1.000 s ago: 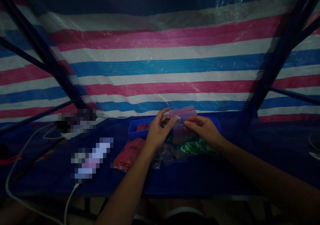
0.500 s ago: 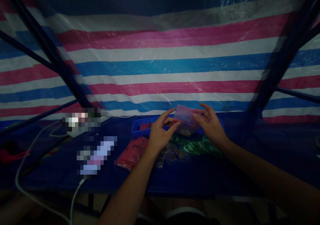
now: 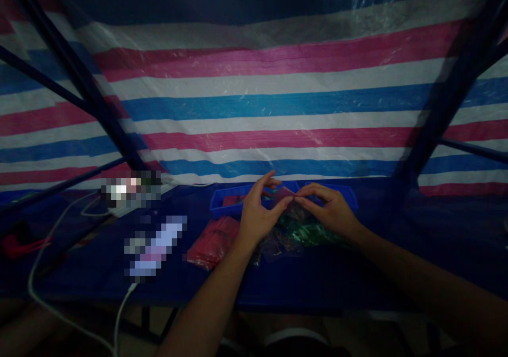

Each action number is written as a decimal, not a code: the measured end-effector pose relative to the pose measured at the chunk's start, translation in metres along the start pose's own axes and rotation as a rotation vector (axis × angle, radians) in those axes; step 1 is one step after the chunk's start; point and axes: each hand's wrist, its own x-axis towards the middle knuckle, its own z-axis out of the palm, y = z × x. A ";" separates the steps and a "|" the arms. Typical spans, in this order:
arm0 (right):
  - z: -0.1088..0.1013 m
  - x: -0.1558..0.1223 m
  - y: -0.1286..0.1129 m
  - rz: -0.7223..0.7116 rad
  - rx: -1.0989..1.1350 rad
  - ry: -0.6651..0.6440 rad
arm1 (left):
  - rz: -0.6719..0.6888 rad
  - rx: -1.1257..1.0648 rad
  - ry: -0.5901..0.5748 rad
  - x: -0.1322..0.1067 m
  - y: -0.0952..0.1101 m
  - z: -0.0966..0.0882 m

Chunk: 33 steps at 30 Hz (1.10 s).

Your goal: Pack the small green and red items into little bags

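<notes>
My left hand (image 3: 257,215) and my right hand (image 3: 332,210) meet over a dark blue table, fingertips pinched together on a small clear zip bag (image 3: 287,194) with a red strip. The bag is folded low between the fingers and mostly hidden. Just behind the hands sits a shallow blue tray (image 3: 224,201). Under the hands lie clear packets with green parts (image 3: 309,235) and a red packet (image 3: 212,242) to the left.
A striped pink, white and blue tarp (image 3: 254,103) hangs behind the table, crossed by dark metal poles (image 3: 79,81). A blurred device (image 3: 154,247) with a white cable (image 3: 119,314) lies at the left, with another blurred object (image 3: 129,187) behind it.
The bag was held up open between both hands; now it is lowered and squeezed flat, and my fingertips have come together over it.
</notes>
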 end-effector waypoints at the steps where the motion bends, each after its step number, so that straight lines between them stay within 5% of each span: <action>1: 0.000 0.000 0.001 0.045 0.038 -0.001 | 0.012 0.027 0.017 0.000 -0.001 -0.001; 10: 0.003 0.003 0.007 0.302 0.332 0.013 | -0.143 -0.115 -0.118 0.000 -0.018 -0.004; 21: 0.004 0.001 0.014 0.223 0.255 -0.071 | -0.124 -0.110 -0.221 -0.002 -0.013 -0.001; 33: -0.001 0.003 0.004 0.199 0.321 0.021 | -0.231 -0.357 -0.270 -0.007 -0.024 0.010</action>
